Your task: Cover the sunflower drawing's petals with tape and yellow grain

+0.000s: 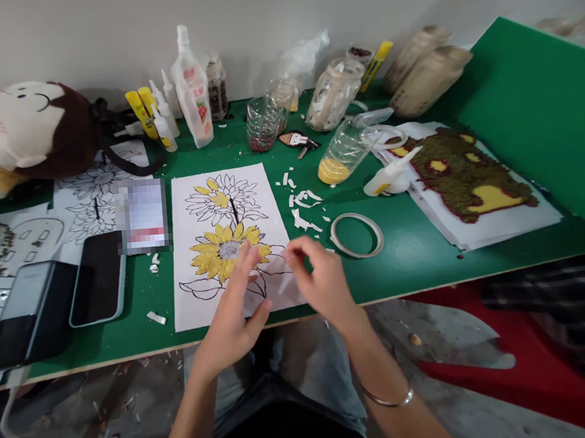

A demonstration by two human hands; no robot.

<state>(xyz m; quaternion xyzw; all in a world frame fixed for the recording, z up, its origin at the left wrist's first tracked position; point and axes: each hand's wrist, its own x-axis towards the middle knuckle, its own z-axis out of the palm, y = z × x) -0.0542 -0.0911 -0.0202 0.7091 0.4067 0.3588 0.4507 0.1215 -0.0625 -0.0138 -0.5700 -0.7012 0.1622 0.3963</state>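
- In the head view, I have my left grip [232, 323] open over the flower sheet [183, 193], fingers apart and nothing seen in it; my right grip [324, 280] has its thumb and finger curled close near the sheet's right side; I can't tell if it is closed, or if a tiny bit is in it.
- The flower sheet lies flat on the green tabletop [404, 238], under and just past my hands; its low flower has yellow petals and a grey middle; its top flower has only a few yellow petals.
- I think the sheet could slide, as no hand looks to be pressing it down; a sticky finger could pull off yellow bits; the white scraps [306, 221] lie close by and could stick to it too.
- I think a bump from my right arm could tip the clear cup [333, 171] and spill its yellow stuff; the phone [98, 279] is near the front edge, so a knock could drop it.
- I count two flowers on the sheet; one phone; one white ring [356, 235]; one cup with yellow stuff; one big pink-and-white bottle [194, 99]; one doll [26, 131]; one bear picture [469, 173]; the scraps are too many for me to count.
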